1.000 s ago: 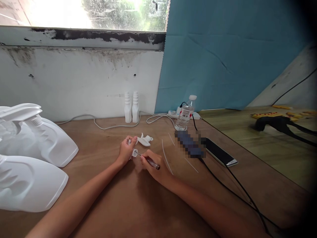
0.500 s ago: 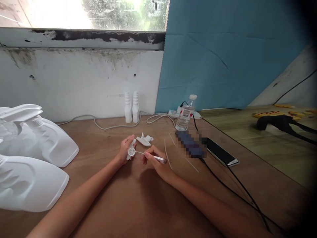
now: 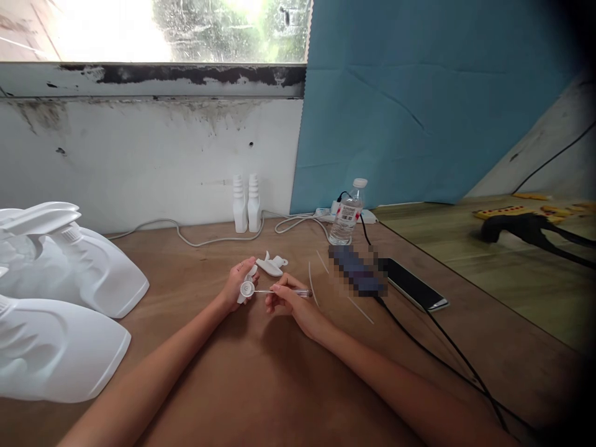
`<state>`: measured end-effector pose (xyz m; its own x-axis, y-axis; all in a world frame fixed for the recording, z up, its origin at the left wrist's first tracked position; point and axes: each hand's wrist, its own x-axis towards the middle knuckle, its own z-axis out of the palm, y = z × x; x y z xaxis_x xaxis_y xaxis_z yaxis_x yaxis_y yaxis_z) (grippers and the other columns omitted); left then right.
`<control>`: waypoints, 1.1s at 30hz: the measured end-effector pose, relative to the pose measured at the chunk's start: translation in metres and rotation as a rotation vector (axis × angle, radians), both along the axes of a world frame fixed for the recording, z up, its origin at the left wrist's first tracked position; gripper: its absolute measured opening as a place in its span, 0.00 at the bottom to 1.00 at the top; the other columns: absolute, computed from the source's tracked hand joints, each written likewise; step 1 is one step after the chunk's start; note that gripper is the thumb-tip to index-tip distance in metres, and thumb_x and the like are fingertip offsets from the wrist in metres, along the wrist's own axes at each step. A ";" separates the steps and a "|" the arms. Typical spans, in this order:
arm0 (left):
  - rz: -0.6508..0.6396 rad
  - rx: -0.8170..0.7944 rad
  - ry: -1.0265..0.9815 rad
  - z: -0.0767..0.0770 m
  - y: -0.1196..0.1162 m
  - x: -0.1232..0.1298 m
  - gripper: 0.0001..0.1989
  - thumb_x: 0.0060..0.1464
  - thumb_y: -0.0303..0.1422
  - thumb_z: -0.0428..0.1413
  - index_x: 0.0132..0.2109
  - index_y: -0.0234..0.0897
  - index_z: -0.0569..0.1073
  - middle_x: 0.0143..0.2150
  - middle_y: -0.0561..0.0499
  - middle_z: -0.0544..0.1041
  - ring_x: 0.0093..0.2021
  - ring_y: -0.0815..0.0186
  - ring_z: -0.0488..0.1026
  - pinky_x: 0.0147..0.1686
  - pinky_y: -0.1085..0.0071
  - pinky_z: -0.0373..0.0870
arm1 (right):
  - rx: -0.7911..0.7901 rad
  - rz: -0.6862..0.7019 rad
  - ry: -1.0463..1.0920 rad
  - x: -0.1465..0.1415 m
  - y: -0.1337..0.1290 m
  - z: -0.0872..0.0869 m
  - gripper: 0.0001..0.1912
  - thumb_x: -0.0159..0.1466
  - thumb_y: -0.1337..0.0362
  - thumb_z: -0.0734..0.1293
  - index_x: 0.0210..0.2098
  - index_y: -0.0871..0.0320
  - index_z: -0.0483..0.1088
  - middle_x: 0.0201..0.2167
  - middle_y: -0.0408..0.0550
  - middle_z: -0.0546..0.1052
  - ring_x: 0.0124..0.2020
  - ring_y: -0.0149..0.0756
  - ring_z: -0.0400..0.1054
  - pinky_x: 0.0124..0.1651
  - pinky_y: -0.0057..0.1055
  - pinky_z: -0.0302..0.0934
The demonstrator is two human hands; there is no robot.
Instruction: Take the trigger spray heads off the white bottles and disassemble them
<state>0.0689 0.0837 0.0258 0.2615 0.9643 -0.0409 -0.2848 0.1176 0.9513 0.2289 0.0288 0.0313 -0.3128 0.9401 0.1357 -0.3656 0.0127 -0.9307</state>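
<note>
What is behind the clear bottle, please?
Behind the bottle are a blue sheet and what looks like a white power strip. The strip's middle, covered by the bottle, cannot be seen.

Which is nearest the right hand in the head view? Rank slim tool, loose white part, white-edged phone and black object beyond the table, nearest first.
From the right hand:
1. Slim tool, in its grip.
2. Loose white part, on the table ahead, slightly left.
3. White-edged phone, on the table, to the right.
4. Black object, far right, beyond the table edge.
</note>
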 end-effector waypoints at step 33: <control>0.330 0.146 0.074 -0.020 0.012 0.000 0.23 0.43 0.36 0.58 0.47 0.41 0.60 0.39 0.53 0.70 0.32 0.69 0.72 0.32 0.72 0.71 | 0.070 -0.513 -0.155 0.034 0.039 -0.006 0.15 0.59 0.51 0.66 0.33 0.58 0.71 0.23 0.41 0.68 0.20 0.27 0.60 0.21 0.24 0.52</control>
<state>0.0687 0.0961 0.0062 -0.0629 0.9934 0.0960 -0.2146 -0.1074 0.9708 0.2633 0.0673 0.0253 0.1632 0.9677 0.1919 -0.1546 0.2172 -0.9638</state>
